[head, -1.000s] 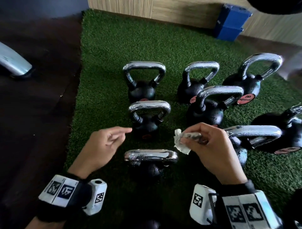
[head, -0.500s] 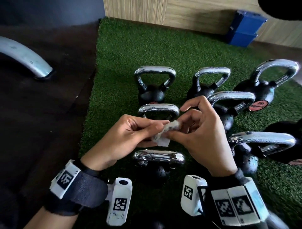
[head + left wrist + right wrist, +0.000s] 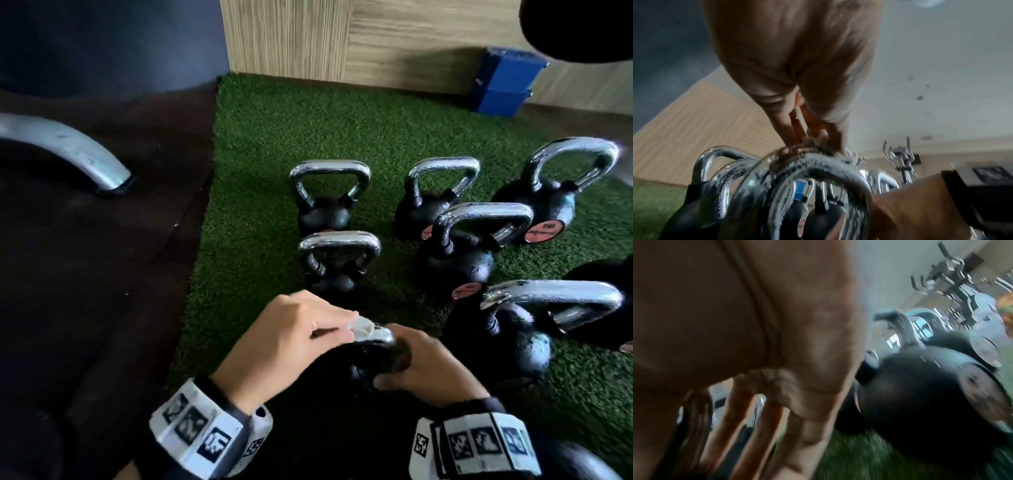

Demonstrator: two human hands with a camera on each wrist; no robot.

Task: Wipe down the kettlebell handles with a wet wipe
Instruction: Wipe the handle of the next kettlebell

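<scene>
Several black kettlebells with chrome handles stand on green turf (image 3: 274, 137). At the nearest kettlebell, my left hand (image 3: 342, 329) pinches a small white wet wipe (image 3: 363, 327) and holds it on top of the chrome handle (image 3: 385, 337). The left wrist view shows those fingertips (image 3: 838, 144) pressing the wipe (image 3: 851, 155) onto the handle (image 3: 818, 162). My right hand (image 3: 411, 363) curls round the right side of the same kettlebell, thumb low on the black body. Both hands hide most of that kettlebell. The right wrist view is blurred, showing my right hand's fingers (image 3: 760, 426) pointing down.
Two kettlebells (image 3: 337, 270) (image 3: 329, 212) stand in a row behind the near one. A larger kettlebell (image 3: 507, 342) sits close on the right, with more beyond it (image 3: 455, 260). Dark floor (image 3: 85, 274) and a grey metal foot (image 3: 68, 150) lie left. Blue boxes (image 3: 503, 85) stand at the wall.
The wipe passed from my right hand to my left. Both hands then dropped onto the nearest kettlebell, the left with the wipe on its handle, the right on its side.
</scene>
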